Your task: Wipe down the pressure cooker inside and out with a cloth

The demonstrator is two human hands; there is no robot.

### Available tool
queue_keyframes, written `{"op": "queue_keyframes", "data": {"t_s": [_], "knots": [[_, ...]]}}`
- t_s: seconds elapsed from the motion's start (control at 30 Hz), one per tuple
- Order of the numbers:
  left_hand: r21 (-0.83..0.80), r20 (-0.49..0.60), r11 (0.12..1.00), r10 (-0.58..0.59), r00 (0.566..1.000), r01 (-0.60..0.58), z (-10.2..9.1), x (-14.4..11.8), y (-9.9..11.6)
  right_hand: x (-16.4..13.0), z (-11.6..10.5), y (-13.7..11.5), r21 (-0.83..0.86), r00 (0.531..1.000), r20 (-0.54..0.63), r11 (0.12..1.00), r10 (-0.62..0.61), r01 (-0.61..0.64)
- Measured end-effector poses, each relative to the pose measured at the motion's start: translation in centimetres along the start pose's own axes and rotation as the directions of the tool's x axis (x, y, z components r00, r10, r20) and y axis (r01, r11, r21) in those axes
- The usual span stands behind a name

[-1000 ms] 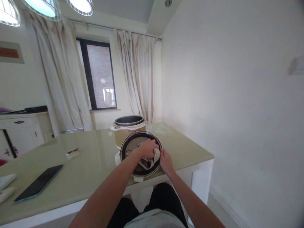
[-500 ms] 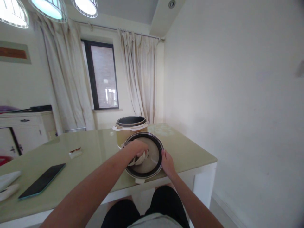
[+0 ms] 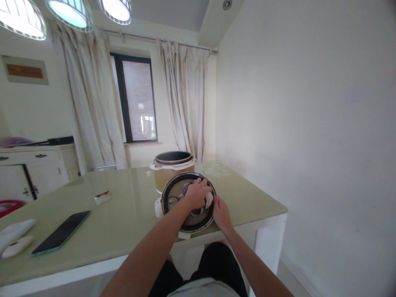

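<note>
A round pressure-cooker lid (image 3: 175, 191) is tilted up at the table's front edge, its grey inner face and black sealing ring towards me. My left hand (image 3: 197, 194) presses a crumpled pale cloth (image 3: 209, 200) against the right part of that face, fingers bent over it. Part of the cloth lies hidden under the hand. At the lid's right rim, my right hand (image 3: 221, 212) grips the edge. Behind the lid stands the cooker body (image 3: 161, 177), open at the top, with a dark inner pot (image 3: 173, 157).
A dark phone (image 3: 62, 233) lies on the green-topped table (image 3: 130, 214) at left, beside white objects (image 3: 17, 239). A small pale item (image 3: 102, 198) sits farther back. The table's right edge is close to a white wall (image 3: 309, 123).
My left hand has moved right across the lid's inner face with the cloth, uncovering the left part. My right hand keeps its hold on the rim. The view has turned slightly left.
</note>
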State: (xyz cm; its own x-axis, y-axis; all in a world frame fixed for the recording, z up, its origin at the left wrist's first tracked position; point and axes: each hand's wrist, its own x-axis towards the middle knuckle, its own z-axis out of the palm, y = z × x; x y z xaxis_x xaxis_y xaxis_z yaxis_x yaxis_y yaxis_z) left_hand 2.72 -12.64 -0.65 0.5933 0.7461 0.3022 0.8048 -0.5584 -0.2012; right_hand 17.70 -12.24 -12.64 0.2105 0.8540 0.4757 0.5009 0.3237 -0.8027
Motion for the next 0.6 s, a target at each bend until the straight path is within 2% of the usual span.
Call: {"op": "queue_keyframes", "data": {"t_s": [0.1, 0.2, 0.4, 0.43, 0.5, 0.6], "knots": [[-0.06, 0.021, 0.994, 0.087, 0.996, -0.086, 0.1, -0.9, -0.6, 0.0, 0.0, 0.1, 0.028, 1.0, 0.016, 1.0, -0.007, 0.007], [-0.107, 0.1, 0.981, 0.175, 0.979, -0.164, -0.2, -1.5, -1.6, 0.1, -0.1, 0.0, 0.051, 0.999, 0.032, 0.998, -0.024, 0.022], [-0.182, 0.299, 0.97, 0.21, 0.931, -0.16, -1.4, -1.5, -5.0, -0.1, -0.3, -0.5, 0.093, 0.999, 0.034, 0.996, -0.023, 0.019], [-0.186, 0.319, 0.972, 0.196, 0.927, -0.141, -1.7, -1.5, -5.8, -0.1, -0.3, -0.6, 0.091, 0.999, 0.031, 0.996, -0.019, 0.016], [-0.155, 0.3, 0.986, 0.105, 0.948, -0.06, -2.1, -1.5, -7.0, -0.2, -0.3, -0.7, 0.076, 1.0, 0.022, 0.997, -0.009, 0.007], [-0.055, 0.13, 0.989, -0.128, 0.983, 0.136, -2.0, -1.5, -7.1, -0.2, -0.4, -0.8, 0.045, 1.0, 0.015, 0.999, -0.007, 0.006]]}}
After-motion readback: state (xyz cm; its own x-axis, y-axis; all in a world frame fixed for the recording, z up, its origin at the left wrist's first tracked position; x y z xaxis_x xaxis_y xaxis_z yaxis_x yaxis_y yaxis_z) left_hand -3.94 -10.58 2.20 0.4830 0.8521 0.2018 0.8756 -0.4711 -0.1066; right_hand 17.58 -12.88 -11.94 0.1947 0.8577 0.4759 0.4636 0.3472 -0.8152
